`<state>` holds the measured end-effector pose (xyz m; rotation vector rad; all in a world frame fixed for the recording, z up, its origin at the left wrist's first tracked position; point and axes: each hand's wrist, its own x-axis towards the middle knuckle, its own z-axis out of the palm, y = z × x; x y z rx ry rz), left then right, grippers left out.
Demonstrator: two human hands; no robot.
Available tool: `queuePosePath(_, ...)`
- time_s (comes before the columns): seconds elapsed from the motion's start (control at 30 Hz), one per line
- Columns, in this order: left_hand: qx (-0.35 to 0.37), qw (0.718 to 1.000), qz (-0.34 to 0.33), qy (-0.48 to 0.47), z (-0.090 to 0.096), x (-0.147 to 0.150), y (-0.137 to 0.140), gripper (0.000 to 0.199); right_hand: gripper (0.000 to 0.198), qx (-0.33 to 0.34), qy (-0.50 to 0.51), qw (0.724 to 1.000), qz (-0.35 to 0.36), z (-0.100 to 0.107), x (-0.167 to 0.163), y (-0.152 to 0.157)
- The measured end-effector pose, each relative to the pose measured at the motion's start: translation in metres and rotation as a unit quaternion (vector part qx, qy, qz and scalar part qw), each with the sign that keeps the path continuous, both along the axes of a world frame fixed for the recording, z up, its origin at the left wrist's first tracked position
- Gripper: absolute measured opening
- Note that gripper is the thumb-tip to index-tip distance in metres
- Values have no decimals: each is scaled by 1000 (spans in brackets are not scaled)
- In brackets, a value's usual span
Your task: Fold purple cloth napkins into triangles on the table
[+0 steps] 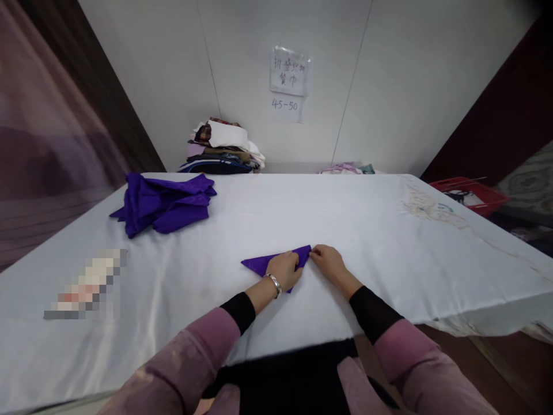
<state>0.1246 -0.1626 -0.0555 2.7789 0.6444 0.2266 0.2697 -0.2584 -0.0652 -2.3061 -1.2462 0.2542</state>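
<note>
A purple cloth napkin point(259, 264) lies on the white tablecloth, folded to a pointed, roughly triangular shape. My left hand point(283, 271), with a silver bracelet at the wrist, rests over its middle, fingers curled and pressed onto the cloth. Part of the fold is hidden beneath that hand. At the upper right corner, my right hand point(327, 262) pinches the napkin's tip between thumb and fingers. Further back on the left sits a loose heap of purple napkins point(168, 204), crumpled together.
A blurred-out flat object point(86, 285) lies at the left. Folded clothes point(227, 147) are stacked beyond the table's back edge, by the wall with a handwritten sign point(288, 72). A red basket point(488, 202) stands past the right edge. Embroidery point(425, 207) marks the tablecloth point(371, 225).
</note>
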Motion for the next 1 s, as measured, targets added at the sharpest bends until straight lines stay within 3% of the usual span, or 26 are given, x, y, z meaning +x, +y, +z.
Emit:
queuePosePath(0.33,16,1000,-23,5,-1,-3,-2,7,15,0,-11,1000,-5,0,-1,2)
queuePosePath(0.47,26,999,-30,10,-1,-4,-3,8,19,66,-17,998,-14,-2,-4,-1)
queuePosePath(0.53,31,999,-30,9,-1,-3,-3,9,24,128,-41,991,10,-3,-12,-2)
queuePosePath(0.63,26,999,-26,-5,0,-4,-4,14,35,171,-50,976,126,-5,-26,-1)
queuePosePath(0.73,1,999,-31,-32,1,-7,-5,17,44,120,-6,970,211,-6,-35,2)
queuePosePath(0.87,-43,995,-61,-59,0,-16,-3,11,58,27,12,971,238,-8,-34,6)
queuePosePath(1.0,-95,989,-89,-75,1,-24,1,11,63,-21,-28,968,250,-9,-33,6)
